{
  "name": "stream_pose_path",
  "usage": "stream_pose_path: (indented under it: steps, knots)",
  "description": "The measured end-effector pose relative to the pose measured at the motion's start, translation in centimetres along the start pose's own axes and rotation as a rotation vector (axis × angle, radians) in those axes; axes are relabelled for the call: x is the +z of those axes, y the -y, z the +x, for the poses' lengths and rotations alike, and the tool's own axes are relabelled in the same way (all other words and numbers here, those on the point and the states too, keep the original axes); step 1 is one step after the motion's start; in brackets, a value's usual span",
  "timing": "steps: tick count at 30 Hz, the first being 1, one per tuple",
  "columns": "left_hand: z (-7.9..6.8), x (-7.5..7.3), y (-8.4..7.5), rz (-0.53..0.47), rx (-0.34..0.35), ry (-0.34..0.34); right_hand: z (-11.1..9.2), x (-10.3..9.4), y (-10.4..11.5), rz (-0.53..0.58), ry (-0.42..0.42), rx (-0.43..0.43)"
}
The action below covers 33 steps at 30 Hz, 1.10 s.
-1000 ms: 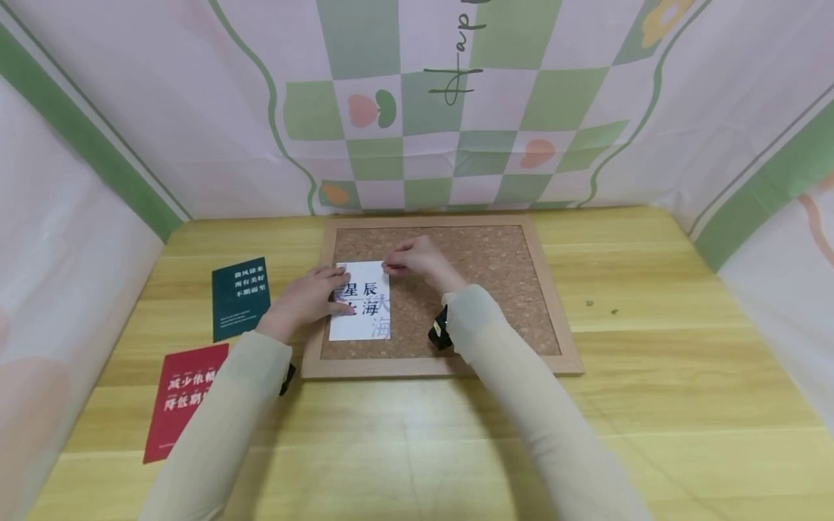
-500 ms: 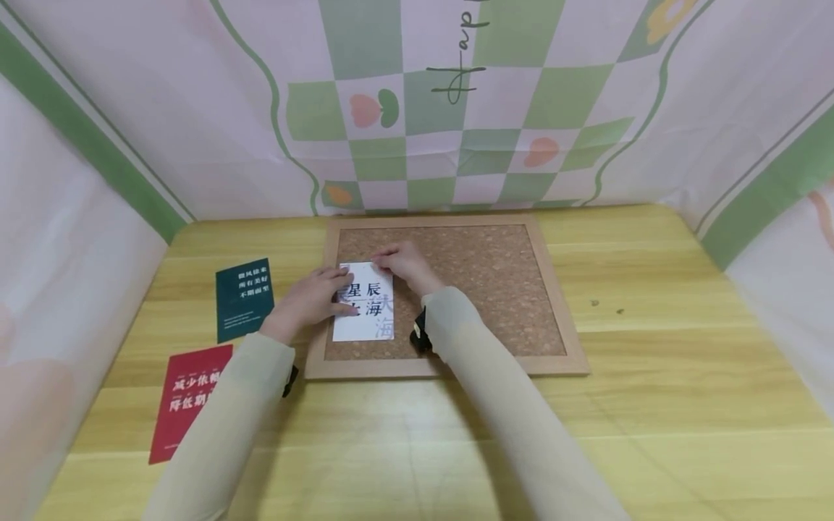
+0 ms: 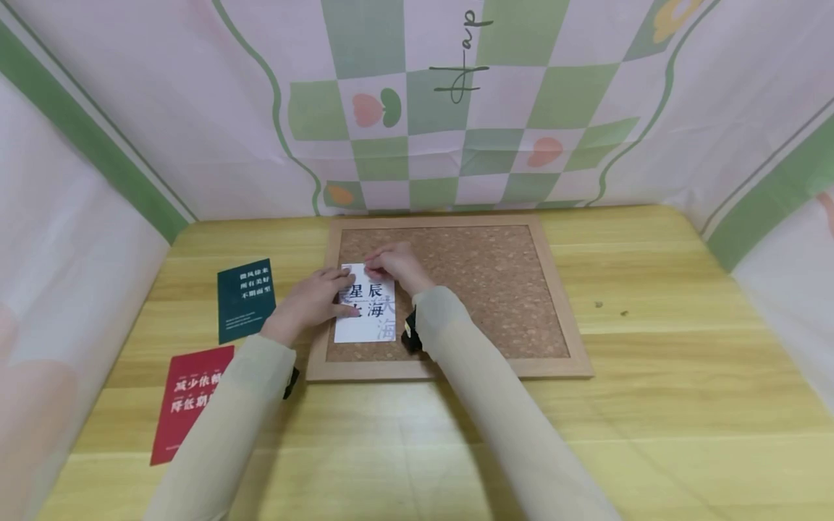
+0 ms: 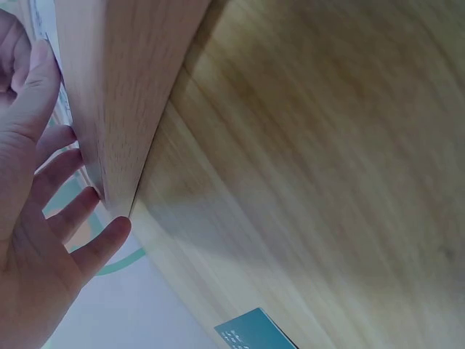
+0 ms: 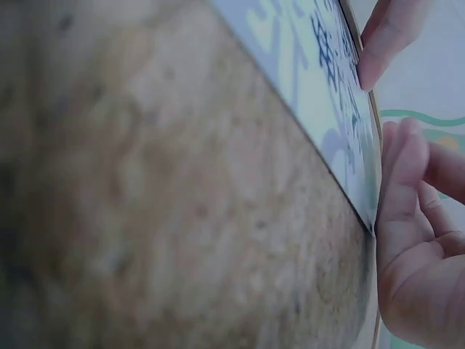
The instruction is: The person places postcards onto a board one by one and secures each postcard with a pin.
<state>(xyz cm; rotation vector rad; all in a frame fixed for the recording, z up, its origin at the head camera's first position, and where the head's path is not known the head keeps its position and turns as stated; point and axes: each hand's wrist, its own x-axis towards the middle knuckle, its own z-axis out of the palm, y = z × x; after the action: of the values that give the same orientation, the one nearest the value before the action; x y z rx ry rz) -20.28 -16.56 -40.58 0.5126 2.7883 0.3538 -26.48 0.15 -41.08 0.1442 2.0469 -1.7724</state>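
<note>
A white card (image 3: 358, 333) with dark Chinese characters lies on the left part of the framed cork board (image 3: 482, 289). My left hand (image 3: 309, 300) rests on the card's left side, thumb and fingers spread, holding it flat. Thumb and forefinger of my right hand (image 3: 399, 266) meet over the card's top edge. They pinch something small and reddish, perhaps a pin, which the fingers mostly hide. In the right wrist view the card (image 5: 305, 94) lies against the cork, and the right hand (image 5: 421, 262) is at its corner. The left wrist view shows the left hand (image 4: 36, 189) beside the wooden frame (image 4: 123, 87).
To the left of the board, a dark green card (image 3: 244, 297) lies on the wooden table (image 3: 684, 362). A red card (image 3: 185, 398) is nearer, partly covered by the left sleeve. Patterned cloth (image 3: 436, 155) hangs behind and at both sides.
My right hand has shifted left along the card's top edge, from its right corner toward the middle. The left hand stays on the card. The head view has shifted slightly.
</note>
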Motion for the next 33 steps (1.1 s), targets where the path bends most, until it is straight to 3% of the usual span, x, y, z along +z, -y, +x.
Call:
stream_pose_path:
  steps: [8,16,22,27,33]
  knots:
    - [0.0,0.1,0.1,-0.012,0.0,0.002,0.0,-0.5,-0.2,-0.105,0.039,-0.011]
    - [0.0,0.2,0.2,-0.022,-0.002,-0.002,0.3,-0.5,-0.5,-0.123,0.044,-0.016]
    - [0.0,0.2,0.2,-0.019,0.0,-0.007,0.2,-0.1,-0.4,-0.149,0.003,-0.034]
    - [0.0,0.2,0.2,-0.017,0.002,-0.009,0.1,0.5,-0.1,-0.24,-0.052,-0.074]
    - [0.0,0.2,0.3,-0.015,0.003,-0.004,0.1,0.8,0.4,-0.292,-0.081,-0.065]
